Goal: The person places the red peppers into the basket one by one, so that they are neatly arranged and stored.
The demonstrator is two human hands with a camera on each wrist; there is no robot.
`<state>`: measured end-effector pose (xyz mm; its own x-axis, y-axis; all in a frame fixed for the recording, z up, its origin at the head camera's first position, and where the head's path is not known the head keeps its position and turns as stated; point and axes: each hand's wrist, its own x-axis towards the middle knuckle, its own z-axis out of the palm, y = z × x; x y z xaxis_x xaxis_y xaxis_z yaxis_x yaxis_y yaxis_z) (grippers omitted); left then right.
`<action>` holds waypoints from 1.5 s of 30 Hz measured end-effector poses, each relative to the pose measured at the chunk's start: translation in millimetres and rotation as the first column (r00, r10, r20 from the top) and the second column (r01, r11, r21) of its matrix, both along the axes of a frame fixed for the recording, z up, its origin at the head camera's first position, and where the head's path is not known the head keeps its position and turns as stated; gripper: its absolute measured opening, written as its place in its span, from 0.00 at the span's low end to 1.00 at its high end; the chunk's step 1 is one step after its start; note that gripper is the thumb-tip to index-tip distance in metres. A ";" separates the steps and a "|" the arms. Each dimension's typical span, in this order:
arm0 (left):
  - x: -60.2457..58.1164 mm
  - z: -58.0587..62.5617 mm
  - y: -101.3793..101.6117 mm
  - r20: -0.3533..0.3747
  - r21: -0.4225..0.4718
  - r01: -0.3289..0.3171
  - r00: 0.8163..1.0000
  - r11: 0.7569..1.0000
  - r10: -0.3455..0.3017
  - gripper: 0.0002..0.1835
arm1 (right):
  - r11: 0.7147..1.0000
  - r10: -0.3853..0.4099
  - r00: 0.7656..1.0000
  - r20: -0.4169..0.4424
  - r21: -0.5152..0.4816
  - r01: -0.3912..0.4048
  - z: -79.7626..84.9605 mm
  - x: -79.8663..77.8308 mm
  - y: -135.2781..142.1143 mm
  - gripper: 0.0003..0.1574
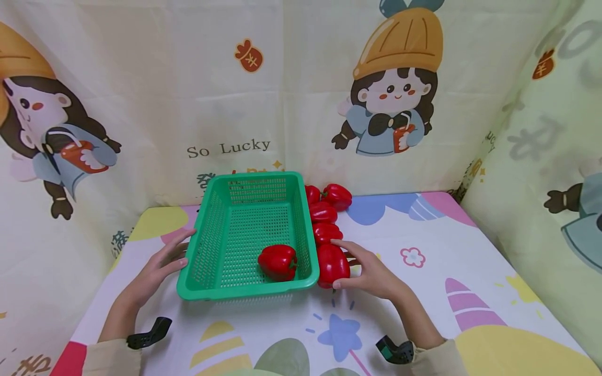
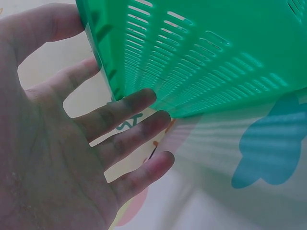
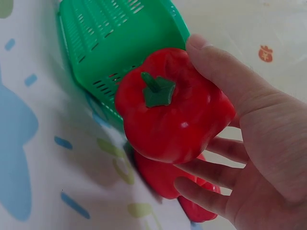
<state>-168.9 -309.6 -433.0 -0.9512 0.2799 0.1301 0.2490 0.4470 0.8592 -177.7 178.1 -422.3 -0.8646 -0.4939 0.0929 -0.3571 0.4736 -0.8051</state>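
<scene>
A green plastic basket (image 1: pixel 256 219) with slotted walls stands on the table, and one red bell pepper (image 1: pixel 277 262) lies inside near its front right. At the basket's left side, my left hand (image 1: pixel 157 266) touches the rim with spread, mostly straight fingers; the left wrist view shows its palm (image 2: pixel 53 143) facing the basket wall. Just outside the right wall, my right hand (image 1: pixel 371 271) grips another red bell pepper (image 1: pixel 333 265), thumb on one side and fingers on the other. Its green stem (image 3: pixel 159 91) faces the right wrist camera.
Several more red peppers (image 1: pixel 326 233) line the basket's right wall, reaching back to the cloth backdrop (image 1: pixel 301 120). A patterned cloth (image 1: pixel 395 235) covers the table. Another cloth hangs along the right side. Each wrist wears a black camera mount (image 1: pixel 150 333).
</scene>
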 end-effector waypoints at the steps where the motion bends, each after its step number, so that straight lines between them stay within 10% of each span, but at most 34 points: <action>1: 0.2 0.0 0.3 0.000 0.001 -0.001 1.000 1.000 0.001 0.32 | 1.000 0.001 1.000 0.001 -0.001 -0.001 0.3 0.1 0.3 0.54; 45: 0.3 0.9 1.1 0.022 -0.011 -0.016 1.000 1.000 0.016 0.33 | 1.000 -0.017 1.000 -0.025 -0.013 0.017 7.9 1.8 4.3 0.57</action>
<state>-168.6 -308.5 -432.1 -0.9581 0.2659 0.1064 0.2230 0.4598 0.8596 -175.9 182.5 -414.4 -0.8700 -0.4780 0.1208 -0.3691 0.4692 -0.8023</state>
